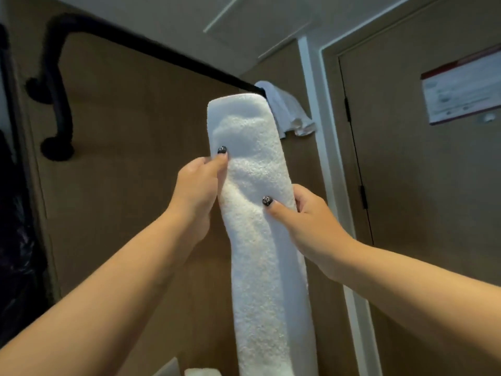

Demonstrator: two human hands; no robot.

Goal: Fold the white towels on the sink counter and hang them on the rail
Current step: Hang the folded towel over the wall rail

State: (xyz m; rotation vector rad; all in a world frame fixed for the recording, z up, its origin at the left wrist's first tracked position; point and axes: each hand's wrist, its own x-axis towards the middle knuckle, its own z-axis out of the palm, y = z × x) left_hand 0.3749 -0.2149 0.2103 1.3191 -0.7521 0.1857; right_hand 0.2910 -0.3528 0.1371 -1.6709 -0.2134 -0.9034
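The brown panelled wall (130, 164) fills the left and far field, with a brown door (423, 164) at right carrying a red-edged white notice (463, 88). A black metal towel rail (151, 42) runs from its curved wall bracket at far left across to the centre. The long folded white terry towel (260, 207) is draped over that rail at centre, its near length hanging down towards the bottom edge. A second, crumpled white towel (284, 109) hangs on the rail just beyond it, to the right, touching or nearly so; which cannot be told. The left hand (198, 188) pinches the folded towel's left edge, thumb on the near face, fingers hidden behind. The right hand (311, 221) grips the right edge lower down in the same manner. Judgement: the step in hand is settling the drape; both edges should be drawn down evenly so the fold sits square on the rail. The crumpled towel crowds the right side and may be disturbed by any sideways shift.
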